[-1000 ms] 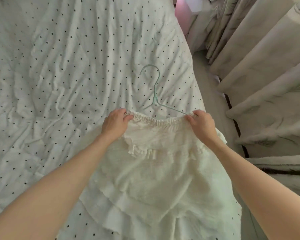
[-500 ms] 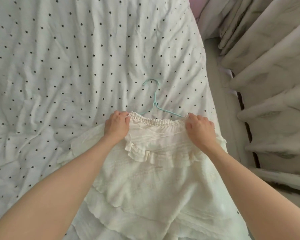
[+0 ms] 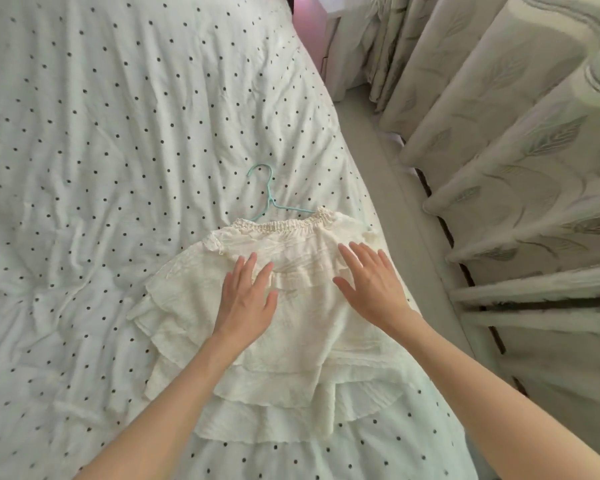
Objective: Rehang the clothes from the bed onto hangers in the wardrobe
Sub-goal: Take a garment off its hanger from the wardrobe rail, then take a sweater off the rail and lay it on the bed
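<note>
Now let go of the gathered waistband: left hand and right hand laid flat, fingers spread, on the cream skirt over the hanger on the bed. Probably smoothed before lifting to the wardrobe.

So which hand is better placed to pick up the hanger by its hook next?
Probably the left hand. The teal wire hanger has its hook up-left of the cream ruffled skirt, nearer that hand; the right hand lies flat further right.

Cream ruffled skirt, mint-green hanger, white black-dotted bedsheet, leaf-patterned beige curtains.
</note>
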Action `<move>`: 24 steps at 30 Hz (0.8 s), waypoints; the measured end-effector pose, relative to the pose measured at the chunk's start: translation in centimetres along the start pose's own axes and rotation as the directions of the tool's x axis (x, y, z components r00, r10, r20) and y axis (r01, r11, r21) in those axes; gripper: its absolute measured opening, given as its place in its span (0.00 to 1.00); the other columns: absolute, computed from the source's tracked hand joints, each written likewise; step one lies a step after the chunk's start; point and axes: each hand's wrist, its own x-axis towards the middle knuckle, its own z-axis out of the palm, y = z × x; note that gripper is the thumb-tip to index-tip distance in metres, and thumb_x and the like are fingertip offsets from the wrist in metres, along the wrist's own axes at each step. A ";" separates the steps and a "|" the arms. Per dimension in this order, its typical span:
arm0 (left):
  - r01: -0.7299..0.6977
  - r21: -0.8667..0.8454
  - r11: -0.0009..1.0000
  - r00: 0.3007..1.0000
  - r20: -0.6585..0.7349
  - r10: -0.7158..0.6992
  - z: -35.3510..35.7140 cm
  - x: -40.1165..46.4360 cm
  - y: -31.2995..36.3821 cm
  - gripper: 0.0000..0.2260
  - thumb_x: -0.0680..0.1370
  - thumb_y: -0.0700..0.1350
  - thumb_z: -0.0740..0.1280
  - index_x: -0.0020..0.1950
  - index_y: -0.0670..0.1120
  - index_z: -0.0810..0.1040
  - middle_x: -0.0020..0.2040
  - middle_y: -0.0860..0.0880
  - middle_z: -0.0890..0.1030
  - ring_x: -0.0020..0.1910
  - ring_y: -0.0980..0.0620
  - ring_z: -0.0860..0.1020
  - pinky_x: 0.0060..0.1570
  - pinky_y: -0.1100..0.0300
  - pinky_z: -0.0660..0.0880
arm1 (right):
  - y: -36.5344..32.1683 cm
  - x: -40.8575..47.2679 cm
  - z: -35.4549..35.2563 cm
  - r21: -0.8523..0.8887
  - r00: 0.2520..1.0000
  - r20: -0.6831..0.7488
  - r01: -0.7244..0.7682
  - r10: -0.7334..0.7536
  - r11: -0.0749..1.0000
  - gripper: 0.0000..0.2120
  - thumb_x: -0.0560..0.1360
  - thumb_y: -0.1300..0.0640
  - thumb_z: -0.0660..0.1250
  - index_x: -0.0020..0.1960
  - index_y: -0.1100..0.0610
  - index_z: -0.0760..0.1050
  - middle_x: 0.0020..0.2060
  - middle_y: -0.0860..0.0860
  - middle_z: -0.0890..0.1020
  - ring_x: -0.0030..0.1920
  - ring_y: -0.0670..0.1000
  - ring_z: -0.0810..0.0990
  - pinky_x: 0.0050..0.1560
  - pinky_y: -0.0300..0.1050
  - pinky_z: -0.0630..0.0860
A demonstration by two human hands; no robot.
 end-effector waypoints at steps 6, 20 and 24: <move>-0.138 -0.015 0.990 0.990 -0.032 0.137 0.2 -10.2 7.2 0.24 0.79 0.53 0.53 0.72 0.43 0.64 0.75 0.42 0.58 0.75 0.44 0.54 0.72 0.46 0.55 | -0.7 -13.3 -2.3 0.199 0.977 -0.104 -0.165 0.188 0.966 0.27 0.78 0.48 0.61 0.73 0.56 0.61 0.71 0.55 0.66 0.72 0.55 0.62 0.72 0.55 0.56; -0.743 0.017 0.669 0.665 0.126 0.736 2.1 -23.3 23.7 0.24 0.76 0.52 0.53 0.66 0.42 0.72 0.66 0.39 0.72 0.67 0.38 0.69 0.61 0.41 0.70 | 0.8 -43.3 -6.5 0.355 0.607 -0.413 -0.579 0.679 0.734 0.28 0.78 0.48 0.60 0.74 0.56 0.58 0.72 0.54 0.63 0.74 0.53 0.57 0.73 0.50 0.50; -0.920 0.007 0.393 0.385 0.217 0.897 3.6 -28.4 27.3 0.22 0.75 0.51 0.55 0.66 0.43 0.70 0.65 0.39 0.73 0.65 0.38 0.71 0.59 0.41 0.69 | -1.7 -52.6 -4.7 0.493 0.313 -0.420 -0.709 0.852 0.504 0.27 0.78 0.48 0.60 0.74 0.55 0.58 0.73 0.54 0.63 0.74 0.52 0.56 0.74 0.50 0.49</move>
